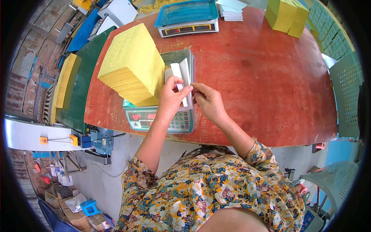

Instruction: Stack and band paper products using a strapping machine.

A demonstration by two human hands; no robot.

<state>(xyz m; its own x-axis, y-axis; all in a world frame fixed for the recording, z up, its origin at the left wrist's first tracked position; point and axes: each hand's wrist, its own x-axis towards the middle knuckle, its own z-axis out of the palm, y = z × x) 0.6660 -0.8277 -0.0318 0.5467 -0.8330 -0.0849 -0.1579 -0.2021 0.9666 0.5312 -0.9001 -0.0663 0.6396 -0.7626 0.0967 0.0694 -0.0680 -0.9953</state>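
A tall stack of yellow paper sheets (133,63) stands on the platform of a teal-edged digital scale (158,118) with a lit red display. Beside the stack, folded white paper (184,69) rises in upright strips on the scale's right side. My left hand (172,94) is closed about this paper, its thumb laid across the strips. Close to the left thumb tip, my right hand (208,101) has its fingers pinched together; what they hold is too small to make out. Both hands meet at the paper's right edge.
A second scale with a blue tray (187,15) sits at the back of the red table (262,85). Near it lies a pile of white paper (232,13). More yellow stacks (286,17) stand back right. A perforated metal chair back (346,94) borders the right edge.
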